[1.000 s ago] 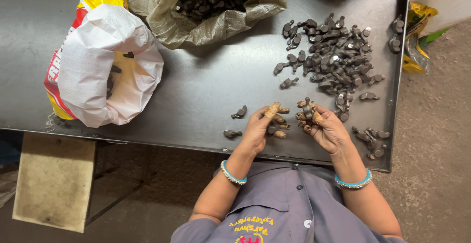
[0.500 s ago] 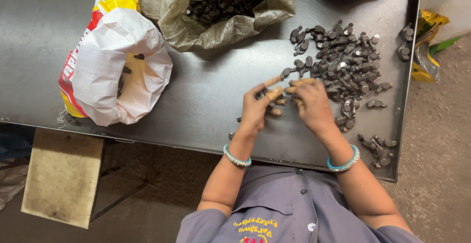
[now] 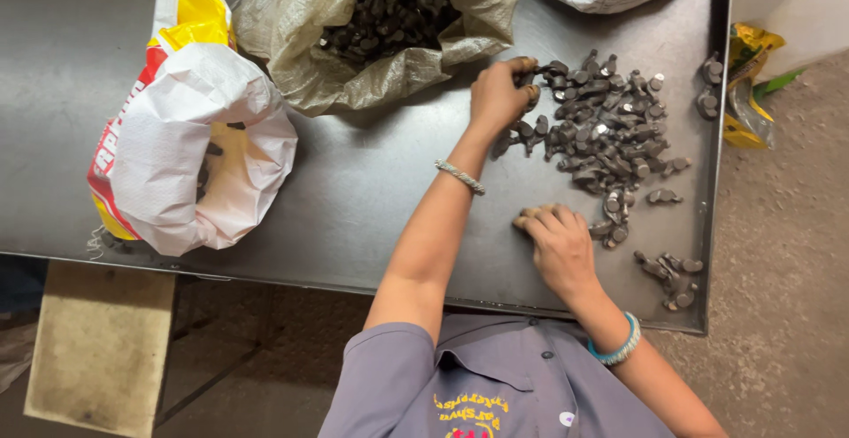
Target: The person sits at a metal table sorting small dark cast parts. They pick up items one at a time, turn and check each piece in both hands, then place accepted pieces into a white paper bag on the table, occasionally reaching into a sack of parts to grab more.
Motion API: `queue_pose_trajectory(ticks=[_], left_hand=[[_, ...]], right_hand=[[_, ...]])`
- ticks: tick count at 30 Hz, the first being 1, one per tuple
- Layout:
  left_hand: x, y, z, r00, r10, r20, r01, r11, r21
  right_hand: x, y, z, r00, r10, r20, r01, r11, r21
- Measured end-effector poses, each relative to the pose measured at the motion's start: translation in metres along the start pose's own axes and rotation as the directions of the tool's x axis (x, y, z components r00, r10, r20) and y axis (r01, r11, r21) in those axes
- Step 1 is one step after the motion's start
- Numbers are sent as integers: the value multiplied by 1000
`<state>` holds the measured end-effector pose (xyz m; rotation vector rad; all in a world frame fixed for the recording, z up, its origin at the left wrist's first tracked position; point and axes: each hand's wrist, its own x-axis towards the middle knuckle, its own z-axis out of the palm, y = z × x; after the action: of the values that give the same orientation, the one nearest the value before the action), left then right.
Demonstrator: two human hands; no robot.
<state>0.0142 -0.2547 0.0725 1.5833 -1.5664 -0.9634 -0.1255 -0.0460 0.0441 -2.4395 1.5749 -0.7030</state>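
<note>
The pile of small dark metal parts (image 3: 610,129) lies on the right of the steel table (image 3: 371,190) — my left hand (image 3: 500,93) curled at its far edge, whether clamped on anything I cannot tell. My right hand (image 3: 557,243) rests loosely closed nearer me; a careless sweep could push strays off the right rim.

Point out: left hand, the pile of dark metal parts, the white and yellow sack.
left hand (image 3: 500,93), head view, back of the hand.
pile of dark metal parts (image 3: 610,133), head view, middle of the heap.
white and yellow sack (image 3: 177,129), head view, folded white rim.
</note>
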Motion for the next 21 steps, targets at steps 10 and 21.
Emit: queue_pose_trajectory(ticks=[10,21], left_hand=[[-43,-7,-18,948,-110,298,140,987,-81],[11,12,-131,779,483,-399,-176,780,600]], right_hand=[[-3,0,-2,999,16,29,-16,1000,8],[-4,2,2,999,42,25,-43,998,46]])
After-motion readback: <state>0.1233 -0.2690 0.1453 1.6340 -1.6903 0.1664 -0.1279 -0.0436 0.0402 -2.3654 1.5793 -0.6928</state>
